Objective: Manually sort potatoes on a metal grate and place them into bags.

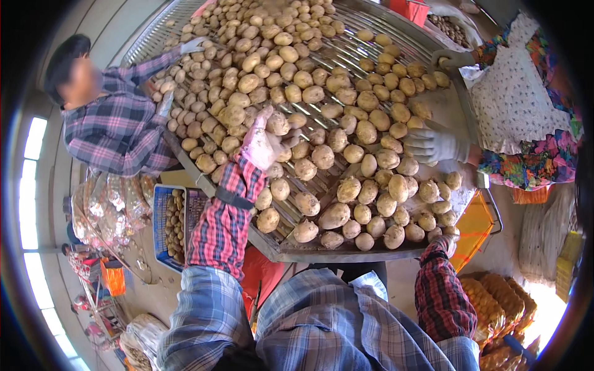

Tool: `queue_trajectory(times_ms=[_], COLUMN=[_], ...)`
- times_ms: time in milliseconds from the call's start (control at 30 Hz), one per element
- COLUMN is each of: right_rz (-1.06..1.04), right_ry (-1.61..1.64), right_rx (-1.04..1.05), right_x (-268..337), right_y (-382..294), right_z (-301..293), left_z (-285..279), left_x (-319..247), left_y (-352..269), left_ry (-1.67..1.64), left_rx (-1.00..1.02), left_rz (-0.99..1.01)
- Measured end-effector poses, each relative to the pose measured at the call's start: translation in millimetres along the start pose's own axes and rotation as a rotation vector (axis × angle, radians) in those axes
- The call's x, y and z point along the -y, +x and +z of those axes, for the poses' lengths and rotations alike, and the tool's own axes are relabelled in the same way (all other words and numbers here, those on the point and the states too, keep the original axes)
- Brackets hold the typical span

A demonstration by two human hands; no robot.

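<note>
Many potatoes [335,215] lie on a slatted metal sorting table [325,256]. My left hand [267,141], in a pinkish glove, reaches over the table's left part. Its fingers are around a potato [277,123], though whether they grip it firmly cannot be told. More potatoes touch or lie close to that hand. At the table's near right corner is my right hand [444,245], gloved and beside the metal rim and several potatoes; its fingers are partly hidden, and what it holds cannot be made out.
A co-worker in a plaid shirt [125,111] reaches in from the left. Another co-worker's gloved hand [436,144] rests by the potatoes at right. A blue crate [159,222] of potatoes stands below the left edge, an orange container [475,227] near the right corner, and filled sacks [485,301] at lower right.
</note>
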State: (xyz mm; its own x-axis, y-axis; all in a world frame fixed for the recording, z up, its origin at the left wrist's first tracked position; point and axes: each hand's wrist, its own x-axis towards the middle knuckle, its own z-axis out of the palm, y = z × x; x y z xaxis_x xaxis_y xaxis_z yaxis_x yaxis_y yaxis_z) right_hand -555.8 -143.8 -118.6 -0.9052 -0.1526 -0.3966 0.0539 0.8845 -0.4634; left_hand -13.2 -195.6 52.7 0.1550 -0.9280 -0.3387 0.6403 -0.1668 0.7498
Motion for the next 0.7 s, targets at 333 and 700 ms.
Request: queue_trajectory(times_ms=[333,700], right_rz=[0.007,0.104], right_ry=[-0.002,0.138], right_rx=[0.014,0.08], right_x=[1,1], right_y=[7,18], right_z=[2,3], left_z=[28,48], left_x=[8,23], left_y=[-97,-146], left_ry=[-0.298,-0.508], left_rx=[0.148,0.373], left_rz=[0.133,0.163])
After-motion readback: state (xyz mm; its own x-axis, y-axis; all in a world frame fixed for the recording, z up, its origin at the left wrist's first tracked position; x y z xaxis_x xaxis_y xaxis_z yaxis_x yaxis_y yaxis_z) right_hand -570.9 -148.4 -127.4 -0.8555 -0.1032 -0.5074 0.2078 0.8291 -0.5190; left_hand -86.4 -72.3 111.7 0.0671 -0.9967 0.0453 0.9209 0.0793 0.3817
